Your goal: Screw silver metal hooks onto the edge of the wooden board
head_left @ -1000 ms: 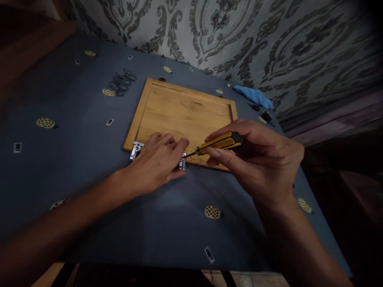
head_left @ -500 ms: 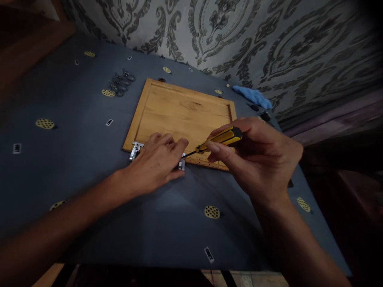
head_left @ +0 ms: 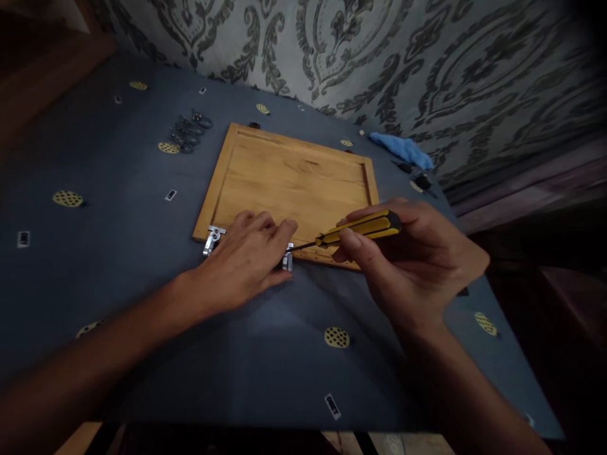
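Note:
A wooden panel (head_left: 289,180) with a raised frame lies on the dark blue tablecloth. My left hand (head_left: 246,259) lies over its near edge, fingers curled down on a metal hinge (head_left: 288,258) that peeks out at my fingertips. A second metal hinge (head_left: 212,239) sits at the panel's near left corner, by my knuckles. My right hand (head_left: 412,259) grips a yellow and black screwdriver (head_left: 360,229), whose thin shaft points left and meets the hinge under my left fingers.
The blue tablecloth (head_left: 118,265) has yellow dotted patches and small labels. A cluster of dark metal rings (head_left: 190,129) lies at the far left. A blue cloth (head_left: 401,148) and small dark items rest at the far right by the patterned wall. The table's right edge drops away.
My right hand has drawn slightly to the right and lowered, flattening the screwdriver's angle. My left hand stays on the hinge.

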Tool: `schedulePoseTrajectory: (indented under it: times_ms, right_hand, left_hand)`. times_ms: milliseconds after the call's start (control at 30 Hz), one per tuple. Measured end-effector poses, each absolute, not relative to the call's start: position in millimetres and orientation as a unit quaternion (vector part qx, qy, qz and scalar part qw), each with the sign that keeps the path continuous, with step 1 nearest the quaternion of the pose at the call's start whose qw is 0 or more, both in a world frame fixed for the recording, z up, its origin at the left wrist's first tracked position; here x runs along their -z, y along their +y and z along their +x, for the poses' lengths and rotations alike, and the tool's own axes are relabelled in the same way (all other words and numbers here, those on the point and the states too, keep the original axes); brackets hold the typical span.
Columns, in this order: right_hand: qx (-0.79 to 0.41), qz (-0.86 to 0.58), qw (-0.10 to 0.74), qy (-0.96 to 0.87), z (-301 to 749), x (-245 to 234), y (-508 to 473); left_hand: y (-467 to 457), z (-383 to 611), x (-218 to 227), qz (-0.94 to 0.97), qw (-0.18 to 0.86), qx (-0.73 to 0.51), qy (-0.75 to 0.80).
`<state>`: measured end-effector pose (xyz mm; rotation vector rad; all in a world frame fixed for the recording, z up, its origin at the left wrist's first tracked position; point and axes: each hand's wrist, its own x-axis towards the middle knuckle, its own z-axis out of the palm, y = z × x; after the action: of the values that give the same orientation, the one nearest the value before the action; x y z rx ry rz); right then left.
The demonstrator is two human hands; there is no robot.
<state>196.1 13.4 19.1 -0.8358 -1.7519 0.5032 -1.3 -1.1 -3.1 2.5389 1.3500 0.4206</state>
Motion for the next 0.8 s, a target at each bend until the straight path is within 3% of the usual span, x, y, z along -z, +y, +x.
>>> schedulePoseTrajectory:
  times_ms: [200, 433, 800]
  right_hand:
    - [-0.257, -0.347, 0.532, -0.728, 199, -29, 7]
    - [-0.224, -0.365, 0.59, -0.684, 200, -31, 8]
    - [-0.255, -0.372, 0.568, -0.689, 202, -19, 9]
  left_hand:
    - [-1, -1, 3, 0.865, 0.122, -0.144, 0.464]
    - [-1, -2, 4, 0.869, 0.113, -0.142, 0.46]
    - [-1, -1, 7, 0.87, 0.101, -0.153, 0.458]
